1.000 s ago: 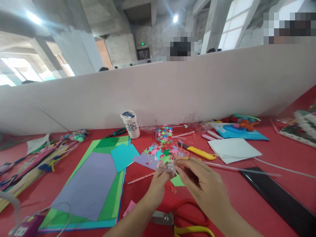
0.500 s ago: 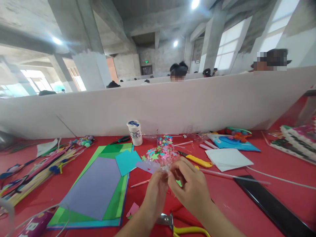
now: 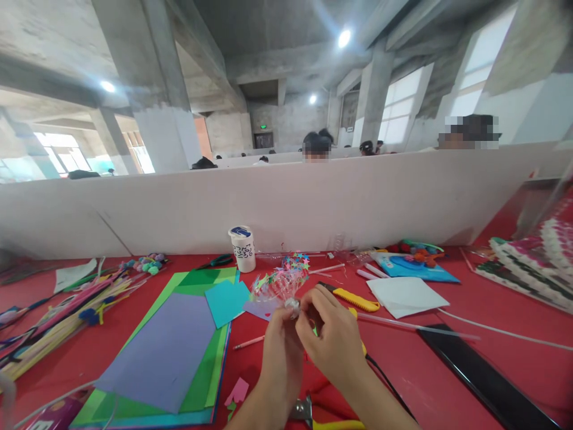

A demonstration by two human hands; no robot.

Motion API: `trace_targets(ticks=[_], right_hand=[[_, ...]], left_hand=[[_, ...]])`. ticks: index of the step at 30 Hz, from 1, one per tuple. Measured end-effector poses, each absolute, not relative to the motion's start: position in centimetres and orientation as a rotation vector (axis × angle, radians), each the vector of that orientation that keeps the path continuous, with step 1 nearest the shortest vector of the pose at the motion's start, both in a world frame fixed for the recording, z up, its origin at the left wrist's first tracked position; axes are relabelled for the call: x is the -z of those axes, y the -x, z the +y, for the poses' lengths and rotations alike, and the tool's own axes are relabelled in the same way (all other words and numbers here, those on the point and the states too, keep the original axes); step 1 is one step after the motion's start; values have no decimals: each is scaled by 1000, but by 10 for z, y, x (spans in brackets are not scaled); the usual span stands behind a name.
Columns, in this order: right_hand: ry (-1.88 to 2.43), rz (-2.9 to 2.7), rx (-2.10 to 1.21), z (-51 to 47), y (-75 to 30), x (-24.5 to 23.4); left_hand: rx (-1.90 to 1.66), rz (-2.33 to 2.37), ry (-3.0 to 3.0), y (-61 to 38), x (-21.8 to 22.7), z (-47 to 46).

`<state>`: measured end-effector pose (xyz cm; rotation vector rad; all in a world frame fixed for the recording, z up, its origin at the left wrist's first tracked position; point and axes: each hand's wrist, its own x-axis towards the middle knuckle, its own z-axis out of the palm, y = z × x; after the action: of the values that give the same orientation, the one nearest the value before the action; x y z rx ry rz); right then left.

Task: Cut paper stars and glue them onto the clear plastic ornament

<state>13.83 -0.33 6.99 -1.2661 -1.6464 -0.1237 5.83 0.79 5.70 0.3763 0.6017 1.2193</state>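
Both hands meet over the red table around a clear plastic bundle [image 3: 286, 283], with pink strands and small coloured stars spreading from its top. My left hand [image 3: 284, 346] is closed around the bundle's gathered, whitish neck. From the right, my right hand [image 3: 329, 325] pinches at the same neck, thumb and fingertips together; my fingers hide exactly what they grip there. Just beyond lie a purple paper piece [image 3: 259, 309] and a yellow utility knife [image 3: 356, 298]. Below my wrists are yellow-handled pliers [image 3: 335, 424], partly covered by my arms.
Coloured paper sheets [image 3: 165, 346] and bundles of pipe cleaners [image 3: 67, 316] lie left. A white cup [image 3: 243, 251] stands near the white partition [image 3: 179, 209]. To the right are white paper [image 3: 407, 295], a blue packet [image 3: 416, 270], a clear rod [image 3: 416, 327] and a black strip [image 3: 483, 376].
The view has shifted slightly. Both hands remain at the bundle's neck, which now shows a little more between my fingers, and the bundle leans a bit differently.
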Motion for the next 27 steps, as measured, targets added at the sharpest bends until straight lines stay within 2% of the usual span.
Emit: trace_targets(ticks=[12,27], right_hand=[[1005,-1731,-114,4,-166,-72],[950,-1668,-157,-6,-159,-74]], left_hand=[[-1175,444,-597,-52,-56,26],[-1278,731,-804,-31,-34,38]])
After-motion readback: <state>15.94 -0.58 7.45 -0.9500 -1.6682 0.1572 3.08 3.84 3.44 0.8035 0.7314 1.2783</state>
